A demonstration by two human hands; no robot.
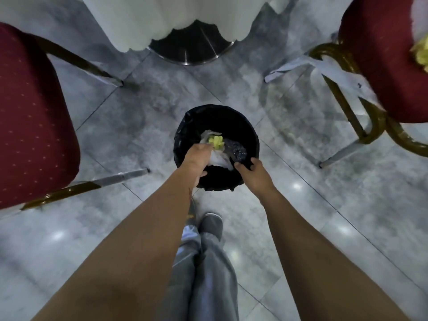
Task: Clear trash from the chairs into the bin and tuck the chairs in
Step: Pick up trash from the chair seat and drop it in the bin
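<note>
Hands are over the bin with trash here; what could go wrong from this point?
1. The left hand holds the crumpled trash near the bin rim; released off-centre, it may land on the floor.
2. The right hand grips only the liner edge, which could slip.
3. Yellow trash remains on the right chair.

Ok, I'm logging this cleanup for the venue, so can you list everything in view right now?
bin: one, black liner, on the floor at centre
trash: one bunch, yellow and white crumpled paper, over the bin mouth in the left hand
left chair: one, red seat, gold frame, left of the bin
right chair: one, red seat, gold frame, upper right
chair trash: yellow and white crumpled bits on the right chair's seat
tablecloth: one, white, hanging at top
table base: one, round, metal, under the tablecloth
floor: grey glossy tiles
left hand: grips the trash
right hand: holds the bin's near rim
</note>
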